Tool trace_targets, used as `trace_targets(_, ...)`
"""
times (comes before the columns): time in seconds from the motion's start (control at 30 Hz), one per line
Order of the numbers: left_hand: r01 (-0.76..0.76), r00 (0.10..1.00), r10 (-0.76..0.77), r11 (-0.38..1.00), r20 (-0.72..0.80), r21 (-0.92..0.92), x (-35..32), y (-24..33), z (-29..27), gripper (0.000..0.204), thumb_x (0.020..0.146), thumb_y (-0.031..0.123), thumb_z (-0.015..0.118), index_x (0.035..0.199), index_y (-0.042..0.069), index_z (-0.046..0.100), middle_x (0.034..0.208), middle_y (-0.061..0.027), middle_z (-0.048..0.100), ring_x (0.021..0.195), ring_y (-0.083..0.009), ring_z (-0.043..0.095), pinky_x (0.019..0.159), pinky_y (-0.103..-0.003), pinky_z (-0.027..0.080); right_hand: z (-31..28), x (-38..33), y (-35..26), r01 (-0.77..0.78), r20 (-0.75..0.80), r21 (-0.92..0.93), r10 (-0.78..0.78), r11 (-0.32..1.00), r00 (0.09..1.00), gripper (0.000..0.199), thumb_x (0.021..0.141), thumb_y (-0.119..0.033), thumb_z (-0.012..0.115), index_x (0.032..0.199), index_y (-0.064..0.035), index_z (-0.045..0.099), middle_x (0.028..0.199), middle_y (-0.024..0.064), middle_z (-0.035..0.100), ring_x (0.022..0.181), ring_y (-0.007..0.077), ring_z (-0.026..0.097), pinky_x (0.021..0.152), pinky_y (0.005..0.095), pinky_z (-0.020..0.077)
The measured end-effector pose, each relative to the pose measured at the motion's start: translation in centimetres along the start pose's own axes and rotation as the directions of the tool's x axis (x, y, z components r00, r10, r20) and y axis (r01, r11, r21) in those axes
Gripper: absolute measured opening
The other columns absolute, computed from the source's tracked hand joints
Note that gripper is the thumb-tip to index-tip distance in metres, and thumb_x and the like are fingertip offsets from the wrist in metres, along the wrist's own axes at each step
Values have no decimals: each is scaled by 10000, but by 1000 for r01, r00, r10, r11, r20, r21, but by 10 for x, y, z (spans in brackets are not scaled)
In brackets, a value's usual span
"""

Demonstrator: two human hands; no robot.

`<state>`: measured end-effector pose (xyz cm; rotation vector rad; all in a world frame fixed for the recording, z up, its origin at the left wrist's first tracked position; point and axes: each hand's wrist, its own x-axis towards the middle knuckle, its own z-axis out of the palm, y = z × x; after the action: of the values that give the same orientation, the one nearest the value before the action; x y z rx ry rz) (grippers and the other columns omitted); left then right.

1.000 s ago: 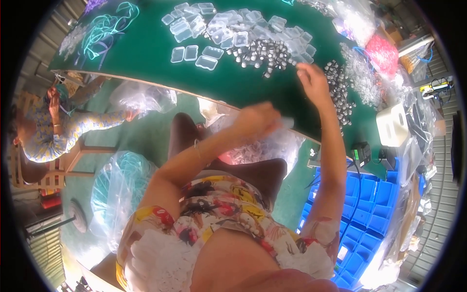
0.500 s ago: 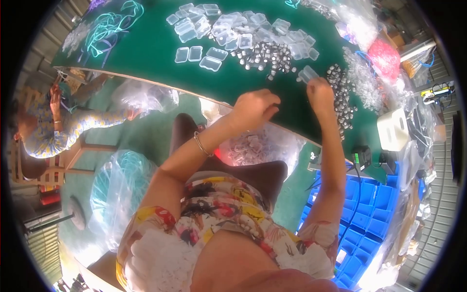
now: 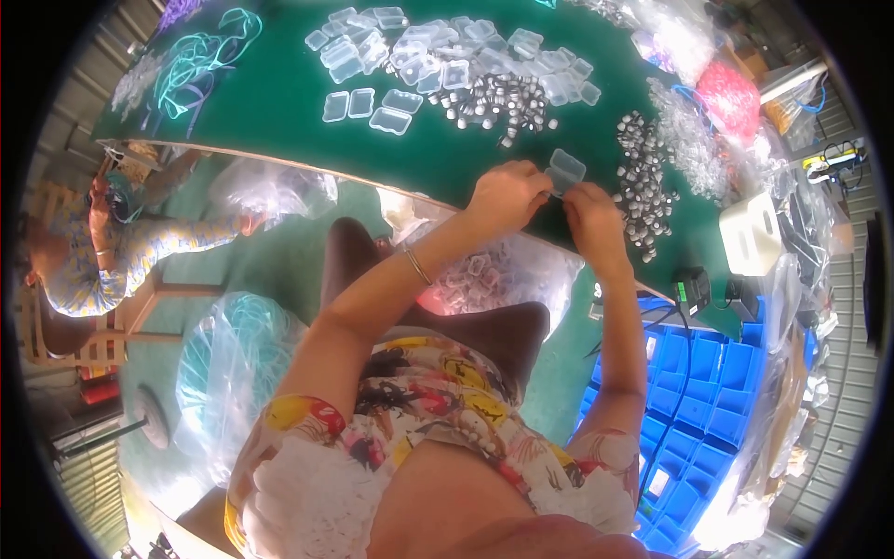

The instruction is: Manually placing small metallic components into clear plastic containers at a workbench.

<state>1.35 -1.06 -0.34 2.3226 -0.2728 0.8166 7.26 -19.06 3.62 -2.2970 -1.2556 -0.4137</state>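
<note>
Both my hands meet over the near part of the green table [image 3: 270, 102]. Between them is a small clear plastic case [image 3: 567, 167], tilted up. My left hand [image 3: 508, 194] pinches its left edge, and my right hand [image 3: 595, 222] grips its lower right corner with bent fingers. Whether anything lies inside the case cannot be made out. Beyond my hands lies a heap of small black-and-white cylindrical pieces [image 3: 498, 104]. A second pile of similar pieces [image 3: 643, 186] spreads just right of my right hand. Several clear cases [image 3: 424, 56] are heaped at the back.
Teal cords [image 3: 200, 65] lie at the table's far left. Clear small parts [image 3: 694, 140], a pink bag [image 3: 728, 98] and a white container [image 3: 750, 238] line the right. Blue bins [image 3: 698, 391] stand below right. Another person [image 3: 102, 252] sits at the left.
My right hand has brought the clear case nearer and leftward. My left hand has moved right and taken hold of the case's edge.
</note>
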Motion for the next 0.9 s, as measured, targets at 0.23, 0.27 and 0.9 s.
trace_targets(0.23,313,937,-349,834,4,-454,-2,-8,-8,144,767,67,739,892,64,669,776,-95,672,636,-288,649,599,-333,525,-1,0,1,88,20,21,-88,996,996,133,743,35,676,862,-9,637,920,131,617,860,336,622,743,419,517)
trace_targets(0.27,335,925,-381,836,-19,-434,-2,-11,-10,127,774,69,733,883,64,668,774,-108,677,638,-292,653,600,-335,526,-1,0,0,87,21,23,-87,996,996,133,743,35,676,862,-9,637,920,131,617,860,336,622,743,419,517)
trace_targets(0.9,234,972,-235,950,-20,206,-2,-29,-35,132,808,138,703,921,89,655,907,-100,625,782,-316,652,661,-412,531,-54,-45,13,-401,-11,-8,401,916,916,165,754,-53,742,907,-69,683,842,82,662,717,257,661,675,379,521)
